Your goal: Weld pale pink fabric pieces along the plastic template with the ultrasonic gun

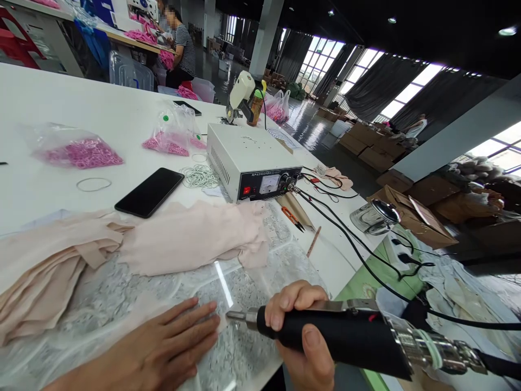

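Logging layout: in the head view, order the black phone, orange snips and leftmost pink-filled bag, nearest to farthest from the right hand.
1. Orange snips: beyond the right hand.
2. Black phone: left of the snips.
3. Pink-filled bag: farther left.

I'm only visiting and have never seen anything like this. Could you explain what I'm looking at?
There is no robot: these are one person's bare hands, and the single picture comes from a camera worn on their head, looking forward and down.

The left hand lies flat, seemingly on thin cloth. The right hand grips a black tool, its metal tip aimed toward the other hand.

On the white table are more beige cloth, a phone, orange snips and a white box with cables at its front. Further back is a clear bag of small pink things, too small to identify.
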{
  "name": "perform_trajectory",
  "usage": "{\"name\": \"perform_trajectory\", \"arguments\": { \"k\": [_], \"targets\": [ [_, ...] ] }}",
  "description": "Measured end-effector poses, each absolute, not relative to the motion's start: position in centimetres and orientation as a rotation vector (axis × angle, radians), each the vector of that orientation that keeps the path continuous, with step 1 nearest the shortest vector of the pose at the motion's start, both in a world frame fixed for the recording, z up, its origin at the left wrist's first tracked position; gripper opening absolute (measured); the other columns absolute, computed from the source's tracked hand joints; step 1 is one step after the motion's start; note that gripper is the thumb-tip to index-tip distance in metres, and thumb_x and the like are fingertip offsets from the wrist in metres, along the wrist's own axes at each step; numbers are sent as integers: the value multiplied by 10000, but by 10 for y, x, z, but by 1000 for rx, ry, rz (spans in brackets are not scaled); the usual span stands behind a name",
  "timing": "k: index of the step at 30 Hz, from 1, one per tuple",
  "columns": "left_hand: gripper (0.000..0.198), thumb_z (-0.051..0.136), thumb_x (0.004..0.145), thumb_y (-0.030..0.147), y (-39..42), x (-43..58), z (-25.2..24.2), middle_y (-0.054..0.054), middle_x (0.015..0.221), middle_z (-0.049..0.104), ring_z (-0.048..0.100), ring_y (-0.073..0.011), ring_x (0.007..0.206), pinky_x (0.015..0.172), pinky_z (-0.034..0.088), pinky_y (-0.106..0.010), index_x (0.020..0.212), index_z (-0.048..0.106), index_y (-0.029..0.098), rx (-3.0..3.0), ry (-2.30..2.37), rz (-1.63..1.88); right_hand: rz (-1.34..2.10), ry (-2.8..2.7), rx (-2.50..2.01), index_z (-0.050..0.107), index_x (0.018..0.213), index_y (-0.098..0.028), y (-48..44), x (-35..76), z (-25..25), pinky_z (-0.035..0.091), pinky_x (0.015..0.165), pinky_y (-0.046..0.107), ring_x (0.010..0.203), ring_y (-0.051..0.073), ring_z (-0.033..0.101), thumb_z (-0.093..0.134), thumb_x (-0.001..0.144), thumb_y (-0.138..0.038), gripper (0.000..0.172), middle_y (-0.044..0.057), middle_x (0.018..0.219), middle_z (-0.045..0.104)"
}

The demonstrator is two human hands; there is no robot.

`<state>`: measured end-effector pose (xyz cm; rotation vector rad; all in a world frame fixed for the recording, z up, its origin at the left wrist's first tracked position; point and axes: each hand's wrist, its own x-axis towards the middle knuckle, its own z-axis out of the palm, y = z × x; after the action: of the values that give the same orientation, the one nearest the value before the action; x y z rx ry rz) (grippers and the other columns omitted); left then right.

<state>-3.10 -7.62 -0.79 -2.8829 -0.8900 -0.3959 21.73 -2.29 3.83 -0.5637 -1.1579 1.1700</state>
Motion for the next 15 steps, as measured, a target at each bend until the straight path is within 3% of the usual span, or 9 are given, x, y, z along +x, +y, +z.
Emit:
{"name": "perform_trajectory", "arguments": {
  "k": [15],
  "targets": [
    [498,492,1065,187,-74,-30,-1,-15,1595,474,363,-205,1520,1269,239,-334,1560,450,155,-2924,-876,-385,1188,-1209,-532,623,965,-268,-24,214,35,550,551,263,570,104,614,639,943,-403,137,-26,836,582]
  ]
}}
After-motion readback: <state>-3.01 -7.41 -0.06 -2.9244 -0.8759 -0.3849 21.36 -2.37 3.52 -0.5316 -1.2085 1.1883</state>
